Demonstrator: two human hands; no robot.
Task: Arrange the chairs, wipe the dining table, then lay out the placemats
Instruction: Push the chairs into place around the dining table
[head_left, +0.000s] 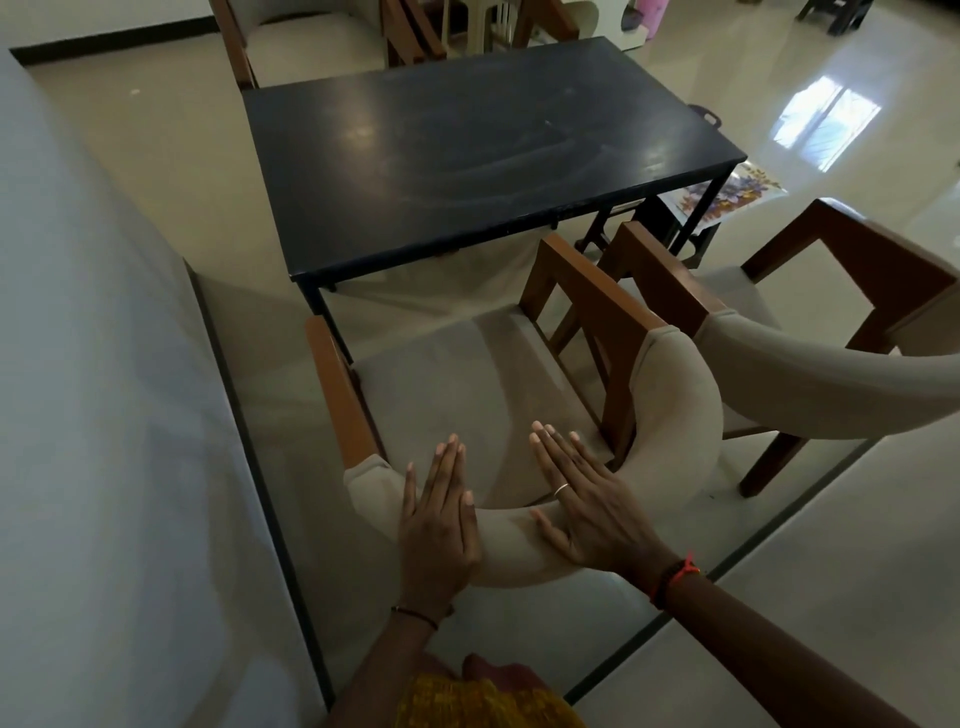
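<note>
A dark rectangular dining table (467, 156) stands ahead on the tiled floor. Directly in front of me is a wooden armchair (457, 379) with a beige seat and a curved padded backrest, its front tucked under the table's near edge. My left hand (439, 514) and my right hand (582, 499) both lie flat with fingers stretched out on top of that backrest. A second matching chair (810, 358) stands to the right, angled away from the table. A third chair (306, 41) is at the table's far end. Floral placemats (737, 195) lie on a low stool beyond the table's right corner.
A pale wall (93, 364) with a dark skirting line runs close along the left. More wooden chair frames (415, 31) and a white plastic chair crowd the far side. Glossy floor opens to the right.
</note>
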